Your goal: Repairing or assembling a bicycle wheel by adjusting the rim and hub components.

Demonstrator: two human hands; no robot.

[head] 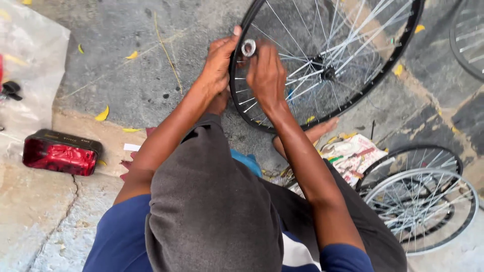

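A black bicycle wheel rim (pixel 353 93) with silver spokes stands upright on the ground in front of me, its hub (pixel 327 73) at the centre. My left hand (pixel 220 60) grips the rim's near edge. My right hand (pixel 265 73) is closed beside it, holding a small round silver tool (pixel 248 48) against the rim. My knee in grey cloth fills the lower middle of the view.
A red box with a black lid (pixel 60 152) lies on the concrete at left, near a clear plastic sheet (pixel 30 60). Two more wheels (pixel 421 206) lie stacked at lower right, beside a printed paper (pixel 353 156). Another rim (pixel 469 40) is at top right.
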